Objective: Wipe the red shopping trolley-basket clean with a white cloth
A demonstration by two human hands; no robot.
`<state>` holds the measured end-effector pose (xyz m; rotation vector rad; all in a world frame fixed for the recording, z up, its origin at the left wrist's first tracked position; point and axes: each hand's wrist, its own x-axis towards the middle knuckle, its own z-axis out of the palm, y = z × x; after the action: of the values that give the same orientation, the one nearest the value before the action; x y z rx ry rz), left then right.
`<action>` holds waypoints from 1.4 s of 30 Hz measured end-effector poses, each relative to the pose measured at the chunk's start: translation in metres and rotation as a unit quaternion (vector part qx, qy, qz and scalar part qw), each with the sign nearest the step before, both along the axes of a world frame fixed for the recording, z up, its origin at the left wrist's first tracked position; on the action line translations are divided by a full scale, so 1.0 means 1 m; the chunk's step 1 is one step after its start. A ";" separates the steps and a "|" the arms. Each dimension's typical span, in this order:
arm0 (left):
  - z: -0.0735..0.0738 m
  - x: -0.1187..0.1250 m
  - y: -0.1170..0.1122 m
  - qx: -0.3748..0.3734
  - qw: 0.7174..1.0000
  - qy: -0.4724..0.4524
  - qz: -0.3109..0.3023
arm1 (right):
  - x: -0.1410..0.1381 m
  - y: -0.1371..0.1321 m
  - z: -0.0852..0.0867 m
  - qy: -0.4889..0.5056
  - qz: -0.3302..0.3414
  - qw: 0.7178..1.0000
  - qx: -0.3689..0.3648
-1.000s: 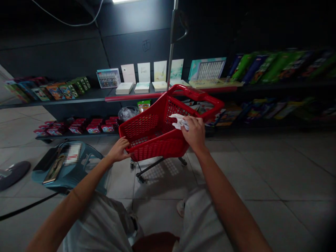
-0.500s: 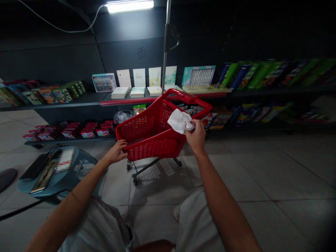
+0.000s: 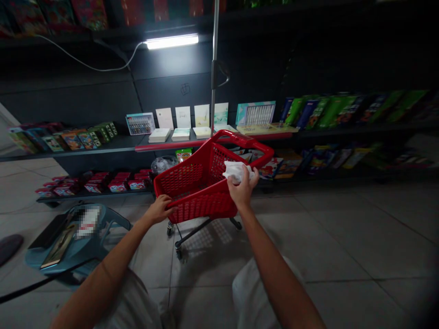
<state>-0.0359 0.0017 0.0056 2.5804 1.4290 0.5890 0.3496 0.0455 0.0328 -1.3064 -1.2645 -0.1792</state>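
A white tube lamp (image 3: 172, 41) glares above my shelf (image 3: 127, 143), bleaching the back panel (image 3: 173, 64); toward the shelf's right end, packets (image 3: 338, 111) turn dim and soft. My red cart (image 3: 202, 205) throws a perforated shadow on the grey floor (image 3: 329, 224), murky around me.

Red latticed cart (image 3: 202, 205), white cloth (image 3: 236, 171), teal stool (image 3: 85, 248), grey tiled floor (image 3: 329, 233)

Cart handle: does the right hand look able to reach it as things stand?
Probably yes: the right hand is close to the cart handle, with nothing evident blocking the way, though the cloth it holds may hinder a bare grip.
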 end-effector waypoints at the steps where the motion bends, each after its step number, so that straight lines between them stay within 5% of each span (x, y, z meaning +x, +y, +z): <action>1: -0.001 0.000 0.000 0.002 1.000 -0.003 0.006 | -0.003 0.000 -0.001 -0.003 -0.002 1.000 0.003; 12: -0.011 0.013 -0.015 0.053 0.996 0.018 0.067 | 0.022 0.014 -0.004 0.066 -0.041 0.995 0.059; 23: -0.008 0.022 -0.019 0.056 0.994 0.012 0.094 | -0.039 -0.001 -0.027 0.140 0.017 0.990 0.009; 32: -0.004 0.026 -0.024 0.046 0.993 0.016 0.104 | -0.065 -0.018 -0.027 0.070 0.028 0.997 -0.020; 38: -0.002 0.023 -0.023 0.051 0.994 0.023 0.095 | -0.043 -0.015 -0.031 0.005 0.077 0.997 -0.021; 42: -0.001 0.022 -0.024 0.045 0.994 0.028 0.096 | -0.016 -0.006 -0.038 0.028 0.031 0.999 -0.015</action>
<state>-0.0140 -0.0219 0.0049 2.5637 1.7199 0.6228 0.3335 0.0395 -0.0049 -1.2872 -1.2633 -0.0802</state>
